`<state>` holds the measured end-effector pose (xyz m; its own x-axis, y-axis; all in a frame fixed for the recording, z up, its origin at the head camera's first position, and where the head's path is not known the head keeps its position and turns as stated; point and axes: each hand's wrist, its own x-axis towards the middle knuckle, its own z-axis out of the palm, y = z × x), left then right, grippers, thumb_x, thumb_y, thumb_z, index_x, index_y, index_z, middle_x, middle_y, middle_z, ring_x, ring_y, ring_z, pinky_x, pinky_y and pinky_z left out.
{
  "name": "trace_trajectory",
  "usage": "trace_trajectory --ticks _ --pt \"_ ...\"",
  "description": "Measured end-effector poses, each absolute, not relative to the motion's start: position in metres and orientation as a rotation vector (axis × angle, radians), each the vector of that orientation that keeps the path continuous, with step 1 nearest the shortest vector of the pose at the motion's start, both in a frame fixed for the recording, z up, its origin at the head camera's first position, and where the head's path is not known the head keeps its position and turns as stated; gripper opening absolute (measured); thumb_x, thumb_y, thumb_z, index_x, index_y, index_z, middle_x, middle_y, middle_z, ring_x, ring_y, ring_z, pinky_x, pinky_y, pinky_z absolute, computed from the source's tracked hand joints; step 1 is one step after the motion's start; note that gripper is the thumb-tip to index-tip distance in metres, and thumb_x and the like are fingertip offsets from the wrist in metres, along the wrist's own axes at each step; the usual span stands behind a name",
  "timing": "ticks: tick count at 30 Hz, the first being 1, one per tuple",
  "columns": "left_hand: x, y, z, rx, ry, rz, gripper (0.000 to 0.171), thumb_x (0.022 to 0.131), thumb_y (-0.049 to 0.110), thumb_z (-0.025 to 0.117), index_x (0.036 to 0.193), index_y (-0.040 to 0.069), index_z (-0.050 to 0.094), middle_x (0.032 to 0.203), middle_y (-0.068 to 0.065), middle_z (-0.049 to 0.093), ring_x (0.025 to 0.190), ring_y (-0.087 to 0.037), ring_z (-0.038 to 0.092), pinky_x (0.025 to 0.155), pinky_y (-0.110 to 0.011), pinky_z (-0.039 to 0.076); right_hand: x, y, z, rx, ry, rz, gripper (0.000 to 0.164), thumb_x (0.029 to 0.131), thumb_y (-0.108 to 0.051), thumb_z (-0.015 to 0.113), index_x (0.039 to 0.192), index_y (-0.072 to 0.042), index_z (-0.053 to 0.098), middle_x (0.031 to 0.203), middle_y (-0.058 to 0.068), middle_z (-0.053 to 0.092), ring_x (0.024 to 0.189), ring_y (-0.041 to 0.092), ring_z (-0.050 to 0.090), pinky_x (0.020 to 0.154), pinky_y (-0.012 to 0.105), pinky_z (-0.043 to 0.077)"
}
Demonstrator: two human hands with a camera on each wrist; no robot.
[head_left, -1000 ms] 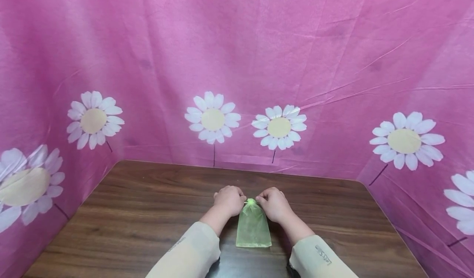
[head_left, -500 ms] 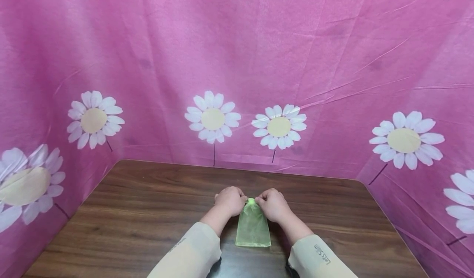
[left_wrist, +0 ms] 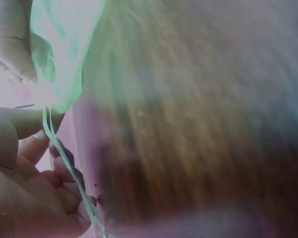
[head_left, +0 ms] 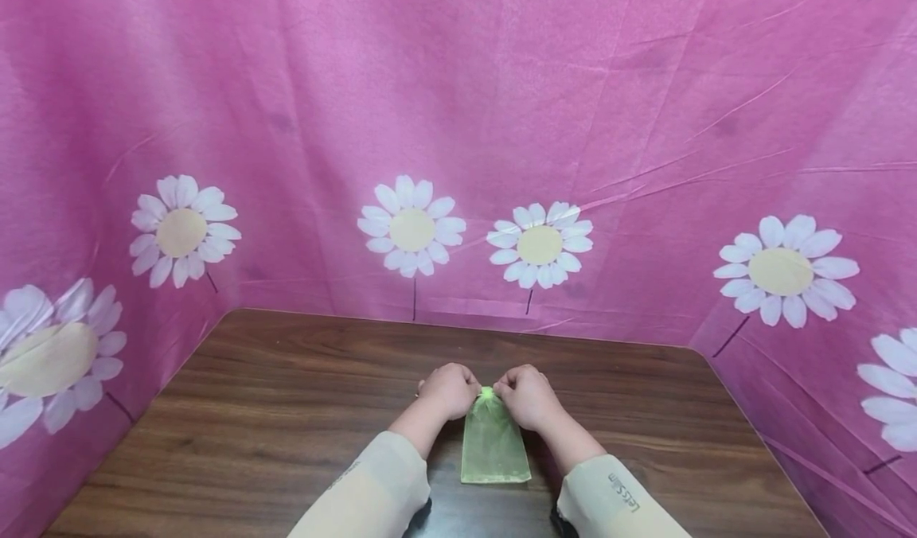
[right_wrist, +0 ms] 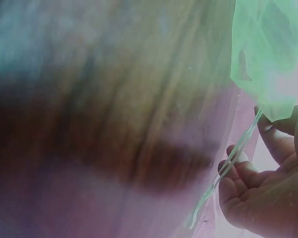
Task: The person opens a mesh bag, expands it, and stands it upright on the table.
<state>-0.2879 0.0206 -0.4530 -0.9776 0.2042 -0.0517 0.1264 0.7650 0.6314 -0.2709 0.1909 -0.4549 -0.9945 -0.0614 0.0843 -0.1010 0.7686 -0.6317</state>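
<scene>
Over the table (head_left: 286,399), both hands (head_left: 450,391) (head_left: 530,397) pinch a bag (head_left: 496,446); wrist views reveal trailing cords (left_wrist: 66,160).

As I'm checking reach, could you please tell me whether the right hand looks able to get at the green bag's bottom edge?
Probably yes: nothing covers the bottom edge, though the right hand seems to pinch the top of the green bag and might need to let go.

Room beside hands (head_left: 447,392); curtain (head_left: 458,108) apparently close behind table (head_left: 286,379).
</scene>
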Motion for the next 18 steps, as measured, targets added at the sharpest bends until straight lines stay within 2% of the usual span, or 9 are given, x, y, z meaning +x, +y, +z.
trace_trajectory --ticks 4,10,18 --pt "-0.2877 0.0203 -0.4521 0.266 2.822 1.014 0.023 0.099 0.022 0.07 0.075 0.021 0.072 0.089 0.006 0.073 0.097 -0.027 0.07 0.097 -0.067 0.043 -0.2695 0.1897 -0.4531 0.135 -2.892 1.067 0.018 0.097 -0.008 0.069 0.079 -0.008 0.075 0.077 0.0 0.069 0.069 0.015 0.057 0.065 0.035 0.05" --pt "-0.2867 0.0189 -0.4522 0.262 2.795 1.055 0.02 0.1 0.021 0.068 0.081 0.019 0.074 0.092 0.004 0.073 0.097 -0.027 0.069 0.097 -0.066 0.042 -0.2672 0.19 -0.4532 0.186 -2.862 1.105 0.018 0.094 -0.006 0.067 0.078 -0.007 0.075 0.078 0.001 0.07 0.072 0.015 0.059 0.071 0.037 0.052" --pt "-0.2856 0.017 -0.4527 0.252 2.768 1.135 0.02 0.099 0.019 0.069 0.079 0.016 0.071 0.086 0.005 0.07 0.09 -0.022 0.066 0.099 -0.068 0.041 -0.2625 0.1887 -0.4519 0.206 -2.846 1.202 0.016 0.092 -0.004 0.069 0.078 -0.007 0.074 0.072 -0.002 0.066 0.068 0.013 0.055 0.066 0.034 0.049"
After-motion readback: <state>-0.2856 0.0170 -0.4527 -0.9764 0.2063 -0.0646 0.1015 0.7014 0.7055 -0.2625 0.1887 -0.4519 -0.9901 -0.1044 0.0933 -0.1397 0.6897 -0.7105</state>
